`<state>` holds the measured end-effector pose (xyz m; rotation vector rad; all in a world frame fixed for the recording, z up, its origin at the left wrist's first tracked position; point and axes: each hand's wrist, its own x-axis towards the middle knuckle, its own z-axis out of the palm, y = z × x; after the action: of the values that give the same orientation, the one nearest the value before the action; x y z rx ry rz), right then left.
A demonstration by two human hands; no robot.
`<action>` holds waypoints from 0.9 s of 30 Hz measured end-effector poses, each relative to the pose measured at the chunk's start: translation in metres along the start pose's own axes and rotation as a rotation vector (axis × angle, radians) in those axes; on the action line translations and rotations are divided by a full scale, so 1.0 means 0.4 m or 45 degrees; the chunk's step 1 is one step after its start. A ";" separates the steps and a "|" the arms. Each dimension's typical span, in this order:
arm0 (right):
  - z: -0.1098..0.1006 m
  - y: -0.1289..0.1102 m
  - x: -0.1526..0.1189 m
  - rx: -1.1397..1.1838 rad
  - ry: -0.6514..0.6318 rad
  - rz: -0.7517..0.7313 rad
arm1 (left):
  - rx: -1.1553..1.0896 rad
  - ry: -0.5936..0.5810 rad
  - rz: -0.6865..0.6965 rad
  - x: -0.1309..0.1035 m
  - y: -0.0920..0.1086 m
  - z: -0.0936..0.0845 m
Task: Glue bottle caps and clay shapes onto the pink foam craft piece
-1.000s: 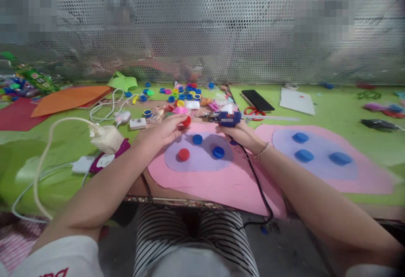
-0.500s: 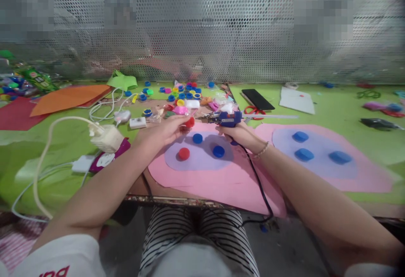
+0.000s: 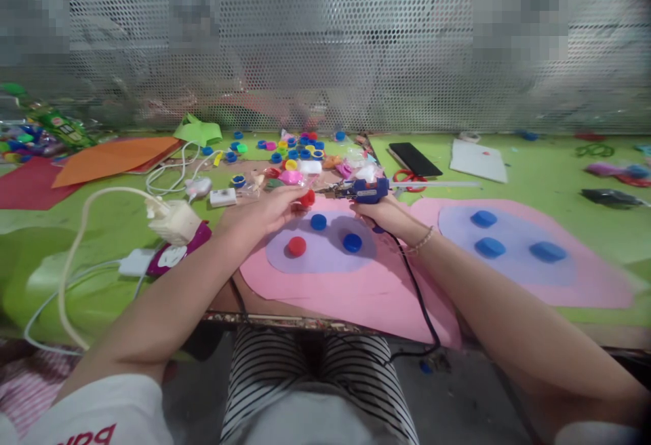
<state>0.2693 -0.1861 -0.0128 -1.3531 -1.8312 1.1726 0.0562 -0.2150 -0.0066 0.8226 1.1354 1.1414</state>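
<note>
Between the fingertips of my left hand [image 3: 285,209] is a red bottle cap [image 3: 307,198], held above the pink paper [image 3: 325,299]. My right hand [image 3: 379,211] grips a blue glue gun [image 3: 369,190], its nozzle pointing left toward the red cap; a clear glue stick sticks out of its back. Below the hands, a purple paper shape [image 3: 325,258] lies on the pink paper, bearing a second red cap [image 3: 297,246] and two blue caps [image 3: 318,222]. The glue gun's black cord hangs over the table's front edge.
A second pink and purple paper [image 3: 600,289] with three blue caps [image 3: 548,251] lies at right. Behind are loose caps, a black phone [image 3: 414,159], red-handled scissors [image 3: 409,180] and white foam [image 3: 478,160]. At left are a white plug adapter [image 3: 173,221], cables and orange paper [image 3: 114,160].
The whole view has shifted very slightly. The red cap in my left hand has tilted a little by the nozzle; both hands keep nearly the same places.
</note>
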 end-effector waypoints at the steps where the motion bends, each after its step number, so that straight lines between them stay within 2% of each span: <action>1: 0.000 -0.001 0.000 -0.005 0.002 0.005 | -0.002 0.000 0.002 0.000 0.000 0.000; 9: 0.002 -0.020 -0.009 -0.010 0.061 0.035 | -0.023 -0.008 0.004 0.002 -0.003 0.000; 27: 0.002 -0.032 -0.014 -0.008 0.067 0.074 | -0.048 0.029 0.008 0.002 -0.002 0.001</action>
<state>0.2647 -0.1929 -0.0015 -1.4358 -1.7708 1.1505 0.0569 -0.2144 -0.0073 0.7865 1.1278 1.1768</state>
